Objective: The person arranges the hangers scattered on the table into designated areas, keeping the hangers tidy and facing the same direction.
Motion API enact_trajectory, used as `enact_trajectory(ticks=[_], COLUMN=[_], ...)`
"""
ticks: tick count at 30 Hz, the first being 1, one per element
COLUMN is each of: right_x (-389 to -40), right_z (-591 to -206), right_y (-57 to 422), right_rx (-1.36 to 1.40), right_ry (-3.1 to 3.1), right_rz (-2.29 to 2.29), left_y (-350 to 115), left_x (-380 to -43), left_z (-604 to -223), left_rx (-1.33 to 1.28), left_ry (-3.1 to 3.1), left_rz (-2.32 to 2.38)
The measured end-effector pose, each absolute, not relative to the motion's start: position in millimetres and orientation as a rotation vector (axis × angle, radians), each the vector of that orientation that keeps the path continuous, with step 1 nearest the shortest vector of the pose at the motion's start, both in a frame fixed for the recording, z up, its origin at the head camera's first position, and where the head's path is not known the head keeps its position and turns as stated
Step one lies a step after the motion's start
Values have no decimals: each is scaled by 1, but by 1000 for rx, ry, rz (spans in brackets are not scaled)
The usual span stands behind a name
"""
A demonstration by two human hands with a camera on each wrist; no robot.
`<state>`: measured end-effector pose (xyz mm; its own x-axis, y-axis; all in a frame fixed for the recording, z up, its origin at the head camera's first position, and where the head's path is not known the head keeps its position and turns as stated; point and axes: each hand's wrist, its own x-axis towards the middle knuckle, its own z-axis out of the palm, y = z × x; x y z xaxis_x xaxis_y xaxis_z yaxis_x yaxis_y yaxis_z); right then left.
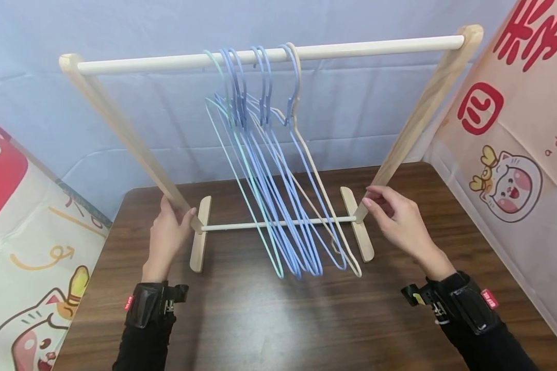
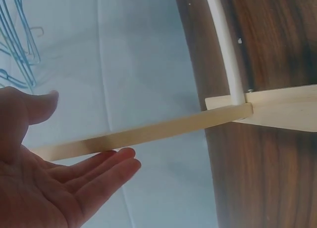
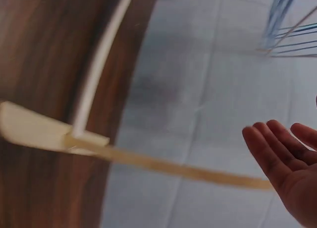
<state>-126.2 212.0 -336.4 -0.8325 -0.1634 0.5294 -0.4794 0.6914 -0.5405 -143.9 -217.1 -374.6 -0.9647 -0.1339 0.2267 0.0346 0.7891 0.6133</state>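
A small clothes rack with pale wooden posts stands on the table; several wire hangers, blue (image 1: pixel 243 111), mint green (image 1: pixel 280 265) and cream (image 1: pixel 299 72), hang from its white top rail (image 1: pixel 376 50). My left hand (image 1: pixel 167 234) is at the lower part of the left post (image 1: pixel 125 134). In the left wrist view its straight fingers (image 2: pixel 106 183) touch one side of that post, the thumb standing away. Beside the lower right post (image 1: pixel 420 116) is my right hand (image 1: pixel 401 221), fingertips close to the wood. The right wrist view shows these fingers (image 3: pixel 262 148) extended and loose.
A thin white lower bar (image 1: pixel 232 226) joins the left foot (image 1: pixel 198 257) and right foot (image 1: pixel 364 245). The dark wooden table (image 1: pixel 260 319) lies beneath. A pale blue cloth (image 1: pixel 167 113) hangs behind, with printed cloths (image 1: pixel 552 170) at both sides.
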Motion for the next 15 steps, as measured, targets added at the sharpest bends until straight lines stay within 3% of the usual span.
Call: enact_trajectory(ticks=[7,15], right_x=[-116,-107], right_z=[-376,-407], right_y=[232,246], right_rx=[522,504], right_ry=[-2665,-2800], right_rz=[861,610], left_y=[-212,-208], left_x=[-131,-114], left_z=[-382,-407], left_rx=[163,13], left_ry=[-2838,-2952], left_rz=[-935,-793])
